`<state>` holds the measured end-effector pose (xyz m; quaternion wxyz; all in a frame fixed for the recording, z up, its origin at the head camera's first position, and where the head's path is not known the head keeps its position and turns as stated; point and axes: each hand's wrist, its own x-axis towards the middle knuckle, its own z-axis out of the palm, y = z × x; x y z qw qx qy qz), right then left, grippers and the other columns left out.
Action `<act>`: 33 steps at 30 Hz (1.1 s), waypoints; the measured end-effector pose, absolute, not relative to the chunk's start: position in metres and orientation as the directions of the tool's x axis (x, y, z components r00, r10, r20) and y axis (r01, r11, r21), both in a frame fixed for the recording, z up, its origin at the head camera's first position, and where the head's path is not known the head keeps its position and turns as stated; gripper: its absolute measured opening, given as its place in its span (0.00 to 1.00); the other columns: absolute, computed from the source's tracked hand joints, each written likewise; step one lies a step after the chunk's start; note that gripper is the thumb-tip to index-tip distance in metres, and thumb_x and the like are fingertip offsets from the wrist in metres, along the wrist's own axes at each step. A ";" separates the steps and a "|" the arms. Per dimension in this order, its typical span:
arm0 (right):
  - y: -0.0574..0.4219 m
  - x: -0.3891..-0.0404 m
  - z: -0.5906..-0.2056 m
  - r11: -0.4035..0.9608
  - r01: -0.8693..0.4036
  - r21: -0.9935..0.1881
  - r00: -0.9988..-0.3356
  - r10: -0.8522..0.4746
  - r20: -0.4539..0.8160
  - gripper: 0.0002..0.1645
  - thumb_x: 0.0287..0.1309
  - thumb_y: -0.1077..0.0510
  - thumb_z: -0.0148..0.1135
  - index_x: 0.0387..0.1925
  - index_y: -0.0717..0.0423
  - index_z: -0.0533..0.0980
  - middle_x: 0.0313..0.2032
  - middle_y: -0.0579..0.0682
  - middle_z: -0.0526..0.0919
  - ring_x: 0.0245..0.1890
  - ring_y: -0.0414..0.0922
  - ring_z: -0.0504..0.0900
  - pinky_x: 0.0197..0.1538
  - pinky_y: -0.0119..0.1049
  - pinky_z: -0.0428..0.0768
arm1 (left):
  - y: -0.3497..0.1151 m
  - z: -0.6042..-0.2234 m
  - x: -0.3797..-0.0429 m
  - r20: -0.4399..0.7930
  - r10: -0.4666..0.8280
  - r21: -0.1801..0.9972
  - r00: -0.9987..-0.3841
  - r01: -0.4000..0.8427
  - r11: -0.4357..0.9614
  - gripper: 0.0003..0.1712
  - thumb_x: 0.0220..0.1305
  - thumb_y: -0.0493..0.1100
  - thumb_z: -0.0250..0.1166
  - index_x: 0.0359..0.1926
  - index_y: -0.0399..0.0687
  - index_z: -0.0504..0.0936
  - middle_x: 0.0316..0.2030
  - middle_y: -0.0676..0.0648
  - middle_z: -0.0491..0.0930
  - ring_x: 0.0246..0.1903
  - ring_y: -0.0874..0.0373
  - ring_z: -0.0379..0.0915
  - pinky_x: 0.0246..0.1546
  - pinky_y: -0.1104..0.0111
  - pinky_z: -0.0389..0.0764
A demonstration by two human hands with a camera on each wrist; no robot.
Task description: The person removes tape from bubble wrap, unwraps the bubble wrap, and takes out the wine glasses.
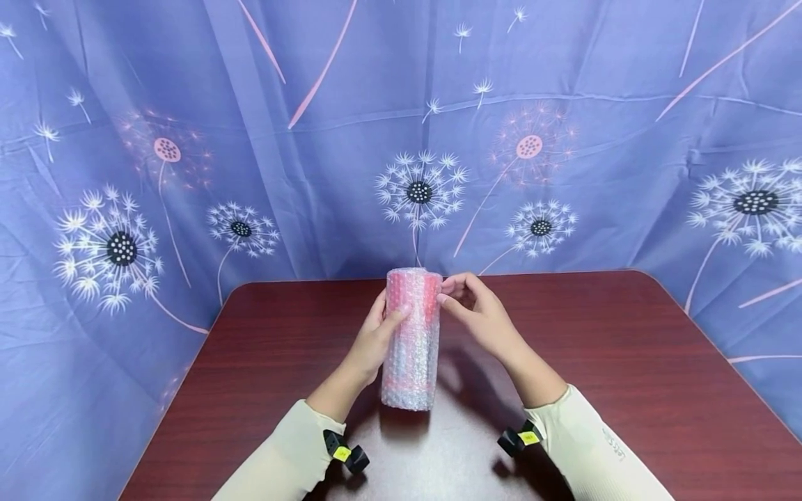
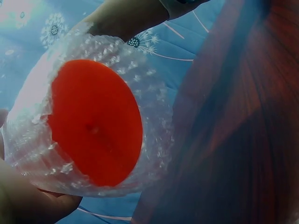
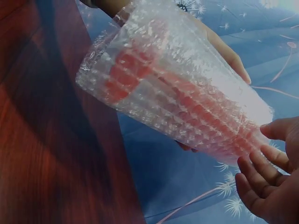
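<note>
A cylinder wrapped in bubble wrap (image 1: pixel 413 341) is held up over the table, tilted. Red and pinkish parts show through the clear wrap. Its flat, round red end (image 2: pixel 96 123) is exposed in the left wrist view, framed by the overhanging wrap. My left hand (image 1: pixel 374 341) grips the cylinder from the left, thumb across its front. At the upper right edge, my right hand (image 1: pixel 479 313) has its fingertips at the wrap, fingers slightly bent and spread. The right wrist view shows these fingers (image 3: pixel 254 175) beside the wrap's narrow-looking far end. What lies inside is blurred by the wrap.
A dark red wooden table (image 1: pixel 301 334) lies below, with rounded far corners. Behind it hangs a blue curtain (image 1: pixel 338 181) printed with dandelions. Black devices with yellow labels (image 1: pixel 341 454) are strapped to both wrists, over pale sleeves (image 1: pixel 282 452).
</note>
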<state>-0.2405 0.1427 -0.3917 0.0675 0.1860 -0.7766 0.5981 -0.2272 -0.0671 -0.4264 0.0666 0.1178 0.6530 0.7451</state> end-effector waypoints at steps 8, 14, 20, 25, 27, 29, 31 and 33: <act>0.142 -0.239 -0.390 0.232 -0.393 -0.890 -0.914 -0.209 0.349 0.15 0.65 0.60 0.66 0.50 0.61 0.76 0.45 0.59 0.83 0.44 0.40 0.81 0.48 0.29 0.79 | -0.068 -0.426 -0.227 0.095 0.273 0.987 -0.957 0.055 -0.148 0.40 0.73 0.53 0.54 0.79 0.56 0.49 0.66 0.35 0.70 0.53 0.55 0.76 0.54 0.64 0.79; 0.144 -0.239 -0.389 0.232 -0.383 -0.894 -0.919 -0.195 0.343 0.11 0.67 0.60 0.63 0.47 0.61 0.76 0.42 0.60 0.82 0.40 0.38 0.80 0.44 0.27 0.78 | -0.068 -0.426 -0.226 0.098 0.281 0.985 -0.955 0.053 -0.161 0.39 0.72 0.52 0.55 0.79 0.56 0.50 0.65 0.35 0.70 0.51 0.55 0.76 0.51 0.63 0.80; 0.146 -0.241 -0.390 0.216 -0.370 -0.904 -0.924 -0.191 0.332 0.10 0.69 0.60 0.61 0.46 0.64 0.76 0.40 0.60 0.81 0.39 0.37 0.79 0.45 0.27 0.77 | -0.068 -0.424 -0.225 0.098 0.286 0.985 -0.953 0.052 -0.164 0.39 0.71 0.51 0.56 0.78 0.58 0.52 0.65 0.36 0.71 0.50 0.55 0.77 0.50 0.63 0.80; 0.148 -0.244 -0.391 0.203 -0.330 -0.922 -0.936 -0.197 0.291 0.11 0.69 0.61 0.61 0.46 0.66 0.76 0.40 0.56 0.81 0.40 0.36 0.79 0.47 0.28 0.77 | -0.067 -0.425 -0.225 0.095 0.269 0.987 -0.958 0.057 -0.147 0.41 0.70 0.50 0.57 0.79 0.58 0.51 0.65 0.34 0.69 0.49 0.56 0.76 0.49 0.63 0.80; 0.149 -0.246 -0.392 0.199 -0.310 -0.930 -0.941 -0.201 0.272 0.11 0.69 0.61 0.61 0.46 0.67 0.76 0.38 0.53 0.81 0.39 0.37 0.79 0.46 0.28 0.78 | -0.067 -0.425 -0.225 0.094 0.264 0.988 -0.960 0.056 -0.147 0.41 0.70 0.50 0.57 0.79 0.60 0.51 0.64 0.35 0.70 0.48 0.56 0.77 0.48 0.63 0.81; 0.149 -0.247 -0.392 0.191 -0.296 -0.936 -0.945 -0.204 0.257 0.11 0.68 0.63 0.60 0.45 0.68 0.76 0.37 0.50 0.81 0.39 0.38 0.80 0.46 0.28 0.79 | -0.067 -0.425 -0.226 0.099 0.263 0.987 -0.960 0.061 -0.150 0.42 0.69 0.49 0.58 0.79 0.59 0.51 0.63 0.34 0.71 0.48 0.57 0.77 0.47 0.63 0.81; 0.150 -0.248 -0.393 0.178 -0.286 -0.942 -0.946 -0.211 0.247 0.10 0.68 0.64 0.58 0.45 0.70 0.76 0.37 0.49 0.80 0.39 0.37 0.80 0.47 0.29 0.80 | -0.067 -0.425 -0.226 0.102 0.262 0.986 -0.960 0.063 -0.153 0.42 0.69 0.48 0.58 0.79 0.59 0.51 0.63 0.35 0.71 0.47 0.56 0.77 0.47 0.63 0.81; 0.150 -0.249 -0.393 0.172 -0.280 -0.944 -0.946 -0.217 0.241 0.10 0.69 0.65 0.57 0.45 0.71 0.75 0.37 0.50 0.80 0.39 0.35 0.80 0.48 0.30 0.81 | -0.066 -0.426 -0.226 0.103 0.260 0.986 -0.960 0.064 -0.155 0.42 0.69 0.48 0.59 0.79 0.58 0.51 0.63 0.35 0.71 0.48 0.56 0.77 0.47 0.63 0.81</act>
